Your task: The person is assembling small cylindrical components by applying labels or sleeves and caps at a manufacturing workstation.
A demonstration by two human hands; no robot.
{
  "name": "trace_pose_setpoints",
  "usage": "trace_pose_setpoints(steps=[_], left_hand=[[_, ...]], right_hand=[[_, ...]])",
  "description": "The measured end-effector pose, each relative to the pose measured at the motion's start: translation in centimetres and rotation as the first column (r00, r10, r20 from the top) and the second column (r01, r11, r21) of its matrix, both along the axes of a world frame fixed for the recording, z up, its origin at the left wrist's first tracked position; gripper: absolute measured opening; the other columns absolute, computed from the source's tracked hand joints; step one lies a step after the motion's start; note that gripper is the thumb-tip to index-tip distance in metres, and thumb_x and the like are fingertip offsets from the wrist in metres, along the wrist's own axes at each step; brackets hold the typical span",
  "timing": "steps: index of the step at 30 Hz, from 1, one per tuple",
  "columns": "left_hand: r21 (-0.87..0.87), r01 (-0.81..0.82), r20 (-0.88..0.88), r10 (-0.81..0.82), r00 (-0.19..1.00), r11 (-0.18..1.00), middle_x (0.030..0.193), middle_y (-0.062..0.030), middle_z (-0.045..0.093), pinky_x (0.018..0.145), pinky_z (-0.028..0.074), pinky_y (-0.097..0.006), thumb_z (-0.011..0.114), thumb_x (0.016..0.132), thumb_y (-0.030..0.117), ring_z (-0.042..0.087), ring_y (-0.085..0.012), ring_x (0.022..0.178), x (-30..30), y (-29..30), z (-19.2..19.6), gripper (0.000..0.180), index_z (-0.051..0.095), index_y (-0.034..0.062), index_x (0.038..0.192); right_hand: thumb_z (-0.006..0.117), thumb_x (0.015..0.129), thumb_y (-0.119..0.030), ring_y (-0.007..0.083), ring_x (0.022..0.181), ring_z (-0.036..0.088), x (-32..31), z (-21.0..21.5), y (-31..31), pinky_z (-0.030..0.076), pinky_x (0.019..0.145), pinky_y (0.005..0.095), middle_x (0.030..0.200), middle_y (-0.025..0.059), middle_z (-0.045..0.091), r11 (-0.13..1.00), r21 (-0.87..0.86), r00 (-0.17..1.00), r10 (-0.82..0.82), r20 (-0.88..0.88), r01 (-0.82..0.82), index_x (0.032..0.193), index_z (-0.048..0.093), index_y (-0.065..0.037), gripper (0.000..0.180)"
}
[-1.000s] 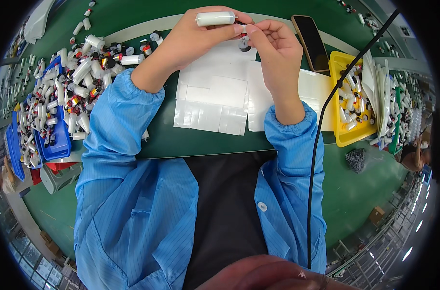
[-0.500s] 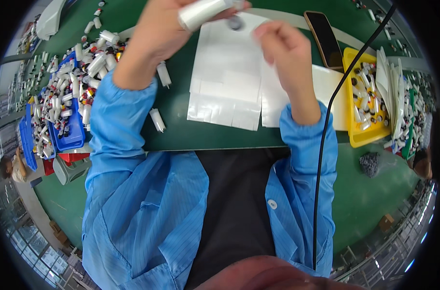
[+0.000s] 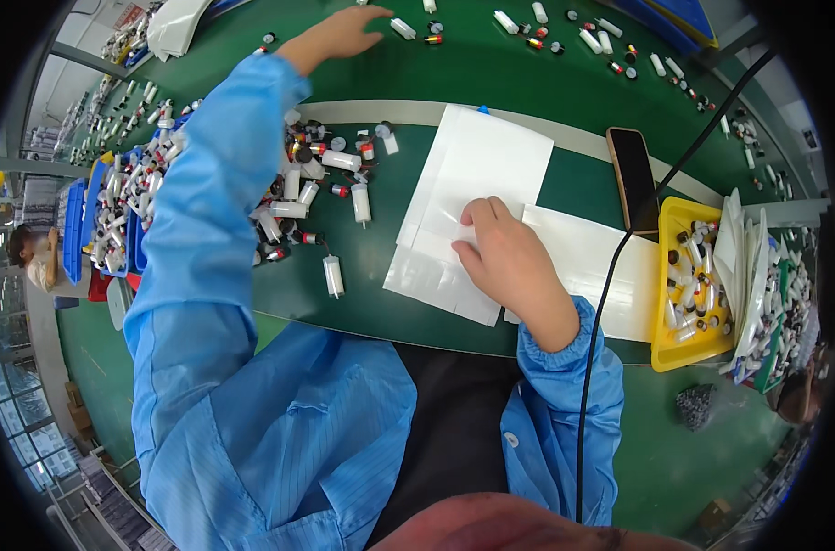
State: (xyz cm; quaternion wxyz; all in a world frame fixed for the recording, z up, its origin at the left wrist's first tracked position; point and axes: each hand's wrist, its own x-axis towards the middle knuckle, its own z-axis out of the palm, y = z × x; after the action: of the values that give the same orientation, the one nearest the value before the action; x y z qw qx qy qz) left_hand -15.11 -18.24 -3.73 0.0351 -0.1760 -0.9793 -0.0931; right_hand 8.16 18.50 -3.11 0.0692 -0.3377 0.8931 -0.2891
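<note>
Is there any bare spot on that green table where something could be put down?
Yes: the green mat is bare between the left hand and the white sheets, and again between those sheets and the dark phone. It is crowded left of the sheets, with the small white tubes, and in the yellow tray.

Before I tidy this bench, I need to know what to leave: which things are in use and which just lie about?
In use: left hand nearest a white cylinder; right hand on clear plastic bags.

Lying about: phone; yellow tray; blue bins; black cable.
</note>
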Motion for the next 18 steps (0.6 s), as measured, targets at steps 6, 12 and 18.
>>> trace_pose_setpoints(steps=[6,12,18], left_hand=[[-0.099,-0.057,0.078,0.065,0.995,0.993,0.117,-0.0169,0.066,0.094,0.049,-0.041,0.068,0.091,0.025,0.063,-0.0354,0.108,-2.4,0.8,-1.9,0.037,0.062,0.0113,0.125],[0.584,-0.015,0.066,-0.028,0.997,0.812,0.112,-0.0127,0.067,0.091,0.049,-0.037,0.063,0.095,0.031,0.065,-0.0252,0.097,5.0,6.2,7.1,0.033,0.063,0.0026,0.114],[0.811,-0.575,0.496,-0.395,0.773,-0.107,0.096,-0.0139,0.068,0.087,0.054,-0.038,0.040,0.104,0.053,0.066,-0.0320,0.100,16.3,16.6,8.1,0.053,0.061,0.0056,0.092]], right_hand=[[0.065,0.082,-0.013,0.0384,0.079,0.064,-0.2,2.0,0.2,0.052,0.070,0.0464,0.089,0.0188,0.060,0.997,0.037,0.995,0.066,0.072,-0.069,0.095,0.054,-0.002,0.020],[0.058,0.087,-0.012,0.0400,0.076,0.064,-1.5,1.1,1.0,0.052,0.070,0.0469,0.084,0.0199,0.064,0.990,-0.118,0.992,0.088,0.086,-0.077,0.095,0.053,-0.002,0.015],[0.054,0.091,-0.010,0.0402,0.068,0.065,0.0,-1.4,-0.3,0.052,0.060,0.0465,0.077,0.0200,0.063,0.992,0.122,0.992,0.022,-0.122,-0.007,0.097,0.051,-0.001,0.011]])
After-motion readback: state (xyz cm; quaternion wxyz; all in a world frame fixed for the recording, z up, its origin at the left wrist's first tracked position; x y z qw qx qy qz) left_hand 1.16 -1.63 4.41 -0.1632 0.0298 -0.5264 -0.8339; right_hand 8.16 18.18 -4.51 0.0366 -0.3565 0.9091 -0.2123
